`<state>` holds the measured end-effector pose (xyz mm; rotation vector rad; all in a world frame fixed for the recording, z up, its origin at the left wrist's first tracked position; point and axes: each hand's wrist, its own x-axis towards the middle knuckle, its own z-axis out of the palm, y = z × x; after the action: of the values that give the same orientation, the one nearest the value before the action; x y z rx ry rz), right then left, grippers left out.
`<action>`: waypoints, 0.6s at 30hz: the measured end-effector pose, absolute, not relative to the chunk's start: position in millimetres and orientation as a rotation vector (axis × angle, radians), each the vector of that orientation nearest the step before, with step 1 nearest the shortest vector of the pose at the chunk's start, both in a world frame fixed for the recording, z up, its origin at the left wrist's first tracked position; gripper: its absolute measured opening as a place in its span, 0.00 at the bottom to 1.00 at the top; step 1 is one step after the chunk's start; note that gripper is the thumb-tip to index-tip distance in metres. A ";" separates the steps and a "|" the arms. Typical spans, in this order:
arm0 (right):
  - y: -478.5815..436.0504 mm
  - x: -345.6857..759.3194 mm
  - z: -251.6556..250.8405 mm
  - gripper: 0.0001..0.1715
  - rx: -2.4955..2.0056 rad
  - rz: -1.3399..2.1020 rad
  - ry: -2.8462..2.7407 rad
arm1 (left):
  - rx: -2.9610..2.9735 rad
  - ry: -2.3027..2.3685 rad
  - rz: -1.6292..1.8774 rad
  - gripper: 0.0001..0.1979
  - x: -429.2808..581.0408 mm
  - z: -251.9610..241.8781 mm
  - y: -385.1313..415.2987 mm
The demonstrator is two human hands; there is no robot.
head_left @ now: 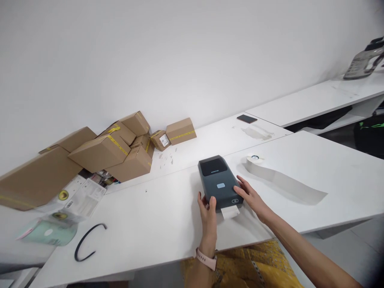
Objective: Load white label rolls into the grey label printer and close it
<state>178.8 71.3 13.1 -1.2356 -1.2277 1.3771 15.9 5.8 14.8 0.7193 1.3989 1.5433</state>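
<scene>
A dark grey label printer (220,187) stands on the white table, with a short strip of white label paper (230,212) sticking out of its front. My left hand (207,212) grips the printer's left front corner, thumb on top of the edge. On the other side, my right hand (251,197) holds the right edge, its thumb on the lid and its fingers along the side. Just right of the printer lies a roll of label paper (253,160), its long strip (285,182) unrolled across the table.
Cardboard boxes (100,152) are piled at the back left against the wall. Plastic-wrapped packets (81,200), a green pouch (52,233) and a black headband-like hoop (78,245) lie at the left. A phone (247,119) lies at the back; a large jug (362,62) stands far right.
</scene>
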 end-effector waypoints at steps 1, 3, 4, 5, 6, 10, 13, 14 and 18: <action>67.7 180.8 13.2 0.43 -1.246 1.274 -1.282 | 0.724 1.432 1.535 0.41 16.7 11.9 -3.7; 59.1 184.6 13.1 0.35 -1.223 1.036 -1.415 | 0.698 1.526 1.552 0.37 21.2 3.0 -24.8; 54.9 185.9 12.9 0.30 -1.188 0.929 -1.490 | 0.683 1.544 1.529 0.34 24.9 -1.7 -34.7; 51.0 186.6 12.8 0.27 -1.144 0.838 -1.568 | 0.671 1.529 1.473 0.32 29.2 -5.5 -43.4; 47.8 186.7 12.8 0.25 -1.098 0.764 -1.642 | 0.665 1.461 1.392 0.31 33.8 -7.6 -50.1; 42.7 182.8 12.7 0.23 -0.993 0.597 -1.879 | 0.577 1.206 1.228 0.30 49.3 2.8 -52.8; 43.1 181.1 11.4 0.24 -0.978 0.520 -1.950 | 0.539 1.212 1.243 0.30 53.7 16.8 -38.1; 43.3 181.4 10.8 0.24 -0.975 0.504 -1.957 | 0.540 1.223 1.250 0.30 54.4 19.5 -33.2; 43.6 184.4 9.4 0.25 -0.977 0.505 -1.968 | 0.555 1.296 1.293 0.28 56.8 18.6 -22.5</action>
<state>184.4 43.6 9.4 -0.9768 -1.9682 0.5046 56.8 -22.5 18.6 0.5547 1.2957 1.2925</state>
